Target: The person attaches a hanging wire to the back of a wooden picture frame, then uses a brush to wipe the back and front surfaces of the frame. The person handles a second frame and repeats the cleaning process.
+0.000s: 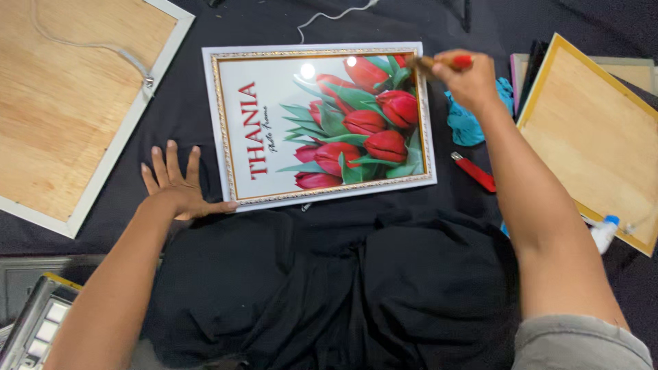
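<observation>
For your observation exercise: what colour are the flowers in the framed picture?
Red tulips with green leaves, on a white ground, inside the frame; clearest in the head view.

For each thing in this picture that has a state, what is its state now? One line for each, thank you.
White picture frame with red tulip print: face up, lying flat on the dark cloth.
Left hand: open, palm down, fingers spread, thumb touching the frame's lower left corner.
Right hand: closed around a red-handled brush.
Red-handled brush: held, tip at the frame's upper right corner.
Two plywood-backed frames: face down.
Teal cloth: crumpled.
</observation>
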